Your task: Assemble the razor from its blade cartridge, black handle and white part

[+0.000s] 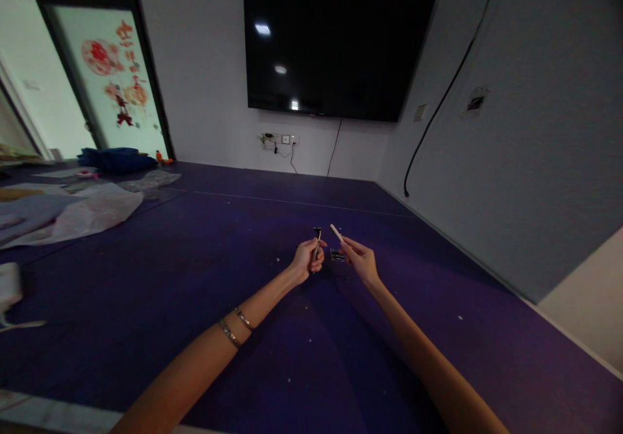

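My left hand [307, 257] is closed around a slim, dark and metallic handle [316, 252]. A small black piece [317, 229] shows at its top end; I cannot make out its exact kind. To the right, my right hand [360, 259] pinches a short white stick [335, 232], tilted up and to the left. Its lower end is hidden by the fingers. A small dark object with light stripes [337, 254] shows between the hands, beside the right fingers; whether it lies on the surface or is held is unclear. The two hands are apart.
A purple-blue surface [233, 304] spreads under my arms, dotted with small white bits. Crumpled clear plastic [104, 210] and dark blue cloth [117, 159] lie at left. A white object [8, 285] sits at the left edge. A black cable [431, 126] hangs at right.
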`<move>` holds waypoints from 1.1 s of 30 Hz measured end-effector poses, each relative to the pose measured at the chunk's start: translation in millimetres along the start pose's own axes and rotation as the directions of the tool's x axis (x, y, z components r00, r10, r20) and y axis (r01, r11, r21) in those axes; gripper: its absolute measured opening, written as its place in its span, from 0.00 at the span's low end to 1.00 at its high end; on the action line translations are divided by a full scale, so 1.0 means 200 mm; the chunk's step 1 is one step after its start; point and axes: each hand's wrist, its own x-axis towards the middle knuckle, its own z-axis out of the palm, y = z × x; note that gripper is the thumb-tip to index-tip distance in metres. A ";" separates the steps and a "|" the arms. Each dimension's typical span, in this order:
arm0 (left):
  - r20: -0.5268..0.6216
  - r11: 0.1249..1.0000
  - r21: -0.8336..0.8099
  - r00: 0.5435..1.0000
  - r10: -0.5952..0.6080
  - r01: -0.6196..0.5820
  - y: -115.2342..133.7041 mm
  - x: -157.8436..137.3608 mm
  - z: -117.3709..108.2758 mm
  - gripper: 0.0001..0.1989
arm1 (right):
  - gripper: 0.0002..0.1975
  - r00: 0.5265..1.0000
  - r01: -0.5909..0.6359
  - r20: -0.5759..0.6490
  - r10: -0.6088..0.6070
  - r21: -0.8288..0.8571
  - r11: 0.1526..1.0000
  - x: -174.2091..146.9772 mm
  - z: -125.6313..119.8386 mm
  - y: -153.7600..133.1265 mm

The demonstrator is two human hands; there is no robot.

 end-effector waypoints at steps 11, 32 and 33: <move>-0.147 0.966 0.237 0.979 0.140 -0.102 -0.03 0.02 -0.02 0.11 | 0.16 0.953 -0.290 0.036 0.300 0.389 0.874 -0.10 0.13 -0.21; -0.126 0.898 0.408 0.965 0.231 -0.162 -0.07 0.00 0.00 0.08 | 0.11 0.889 -0.457 0.287 0.357 0.528 0.716 -0.26 0.30 -0.29; -0.122 0.897 0.413 0.967 0.225 -0.157 -0.07 0.00 0.00 0.08 | 0.11 0.892 -0.453 0.283 0.354 0.533 0.715 -0.26 0.30 -0.29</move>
